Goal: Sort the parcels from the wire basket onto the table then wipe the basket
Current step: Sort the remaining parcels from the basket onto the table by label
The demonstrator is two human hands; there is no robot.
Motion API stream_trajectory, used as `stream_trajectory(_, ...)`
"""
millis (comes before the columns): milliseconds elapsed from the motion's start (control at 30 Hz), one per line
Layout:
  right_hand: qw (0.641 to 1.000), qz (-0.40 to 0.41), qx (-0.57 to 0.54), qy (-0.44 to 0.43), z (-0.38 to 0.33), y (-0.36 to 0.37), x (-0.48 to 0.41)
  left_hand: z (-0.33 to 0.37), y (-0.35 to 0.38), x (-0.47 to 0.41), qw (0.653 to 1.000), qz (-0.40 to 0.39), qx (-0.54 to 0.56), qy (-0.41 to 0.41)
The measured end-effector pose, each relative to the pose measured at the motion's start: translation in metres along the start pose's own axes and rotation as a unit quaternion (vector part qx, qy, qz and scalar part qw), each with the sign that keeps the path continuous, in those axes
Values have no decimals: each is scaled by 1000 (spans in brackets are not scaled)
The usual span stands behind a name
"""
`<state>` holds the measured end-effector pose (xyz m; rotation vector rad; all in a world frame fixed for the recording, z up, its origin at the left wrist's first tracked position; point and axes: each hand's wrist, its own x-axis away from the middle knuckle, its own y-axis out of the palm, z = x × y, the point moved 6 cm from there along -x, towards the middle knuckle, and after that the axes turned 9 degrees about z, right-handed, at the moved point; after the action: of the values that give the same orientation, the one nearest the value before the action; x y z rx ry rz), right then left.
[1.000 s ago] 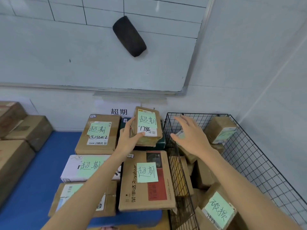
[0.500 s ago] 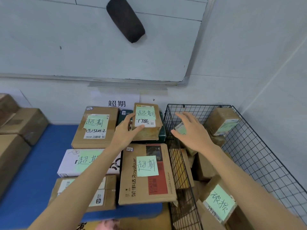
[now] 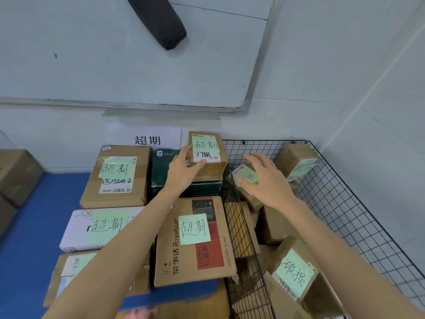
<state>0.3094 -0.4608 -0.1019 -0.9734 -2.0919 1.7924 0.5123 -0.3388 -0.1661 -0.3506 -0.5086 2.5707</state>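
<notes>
My left hand grips a small brown parcel with a green note reading 1786; the parcel rests on a dark green box at the back of the blue table. My right hand hovers open, fingers spread, inside the black wire basket, just above a small parcel with a green note. More brown parcels lie in the basket, one with a large green note at the front.
Several labelled parcels cover the table: a tall brown box, a white box, a Royalstar box. Plain boxes stack at the far left. A whiteboard with a black eraser hangs on the wall behind.
My left hand has carried the 1786 parcel back and set it on the dark green box. My right hand has dropped lower into the basket, towards the small noted parcel.
</notes>
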Motion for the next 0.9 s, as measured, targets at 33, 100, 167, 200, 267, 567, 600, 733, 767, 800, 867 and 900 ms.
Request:
stream_trajectory(33, 1000, 1, 0, 3, 1, 0, 0, 0, 2, -2, 1000, -2, 0, -1)
stream_trajectory(100, 1000, 2, 2, 5, 2, 0, 0, 0, 5, -5, 1000, -5, 1, -3)
stream_trajectory(167, 1000, -2, 2, 8, 3, 1, 1, -1, 7, -6, 1000, -4, 1, -5)
stream_trajectory(200, 1000, -4, 1, 10, 4, 2, 1, 0, 7, -6, 1000, -3, 0, -5)
stream_trajectory(267, 1000, -5, 2, 12, 5, 3, 2, 1, 6, -6, 1000, -6, -3, -6)
stream_trajectory(567, 1000, 0, 13, 11, 2, -7, 6, 13, -23, 0, 980, -1, -192, 59)
stream_trajectory(600, 1000, 1, 15, 12, 1, -9, 7, 17, -30, 3, 974, 6, -215, 73)
stream_trajectory(733, 1000, 8, 23, 13, -6, -18, 12, 35, -57, 18, 939, 51, -305, 153)
stream_trajectory(767, 1000, 9, 26, 12, -8, -20, 14, 38, -62, 21, 929, 57, -323, 169)
stream_trajectory(800, 999, 10, 29, 11, -10, -23, 16, 42, -67, 24, 921, 60, -340, 181)
stream_trajectory(867, 999, 12, 38, 9, -15, -28, 20, 47, -75, 31, 909, 61, -365, 191)
stream_trajectory(900, 999, 13, 40, 9, -17, -30, 23, 49, -78, 34, 906, 61, -372, 194)
